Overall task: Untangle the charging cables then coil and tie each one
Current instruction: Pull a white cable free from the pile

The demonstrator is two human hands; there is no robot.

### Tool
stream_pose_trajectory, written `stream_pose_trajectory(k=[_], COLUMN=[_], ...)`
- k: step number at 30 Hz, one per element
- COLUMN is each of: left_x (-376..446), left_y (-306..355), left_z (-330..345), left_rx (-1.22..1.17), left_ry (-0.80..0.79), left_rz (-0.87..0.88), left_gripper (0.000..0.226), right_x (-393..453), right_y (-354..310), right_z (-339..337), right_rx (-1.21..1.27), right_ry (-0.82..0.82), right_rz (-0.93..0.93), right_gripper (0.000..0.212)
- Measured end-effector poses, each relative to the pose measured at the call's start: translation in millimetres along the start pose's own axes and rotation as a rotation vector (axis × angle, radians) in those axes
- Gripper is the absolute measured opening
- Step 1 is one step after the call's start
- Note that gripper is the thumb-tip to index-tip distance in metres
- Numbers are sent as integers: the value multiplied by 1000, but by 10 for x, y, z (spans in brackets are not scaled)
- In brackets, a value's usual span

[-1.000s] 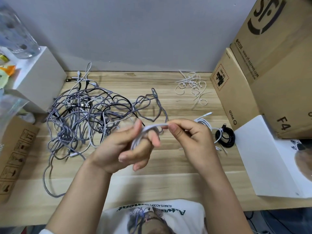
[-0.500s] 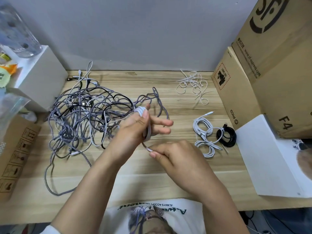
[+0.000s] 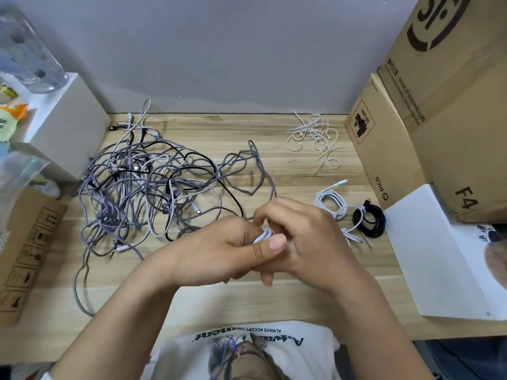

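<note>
Since half a second ago the right hand (image 3: 304, 239) has risen to close over the left hand (image 3: 219, 250). The white cable coil (image 3: 264, 234) sits pinched between both, just right of the tangled cables (image 3: 153, 193). Cable ties (image 3: 315, 138) lie beyond, nearer the right hand.

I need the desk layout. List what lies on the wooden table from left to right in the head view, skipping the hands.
Tangled cable pile → loose white ties → coiled white cable → coiled black cable → white box.
</note>
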State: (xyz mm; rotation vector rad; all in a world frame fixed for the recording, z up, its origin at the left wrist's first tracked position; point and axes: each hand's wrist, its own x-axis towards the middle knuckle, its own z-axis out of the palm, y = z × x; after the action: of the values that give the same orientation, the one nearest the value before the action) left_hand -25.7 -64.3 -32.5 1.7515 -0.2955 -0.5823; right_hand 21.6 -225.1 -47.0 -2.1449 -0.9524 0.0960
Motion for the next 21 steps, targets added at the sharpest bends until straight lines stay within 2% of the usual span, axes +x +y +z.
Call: stream_pose_trajectory(k=[1,3,5,8,10,14,18,21], left_x=[-29,-52,-39,45,141,352,561,695], left_y=[24,42,66,119,149,129,73,1], left_z=[-21,-49,-51,-19,7,70,120,78], left_rx=[-60,-168,-244,-327,-351,-370,-375,-373], left_ry=[-72,-177,-187,-117,6,354,711,895], left_rz=[6,27,44,74,91,98,137,158], left_gripper=[67,74,66,61,62,60,64,63], right_x=[-6,-5,27,85,144,329,515,651], right_y=[-1,1,-28,-96,-107,-27,118,213], right_z=[22,75,101,126,161,214,256,297], right_rx=[22,103,171,208,220,193,114,65], right_ry=[25,131,257,466,585,733,786,817], right_rz=[-117,-268,-320,-280,-209,-79,-42,-44], right_gripper=[34,46,63,74,77,75,72,62])
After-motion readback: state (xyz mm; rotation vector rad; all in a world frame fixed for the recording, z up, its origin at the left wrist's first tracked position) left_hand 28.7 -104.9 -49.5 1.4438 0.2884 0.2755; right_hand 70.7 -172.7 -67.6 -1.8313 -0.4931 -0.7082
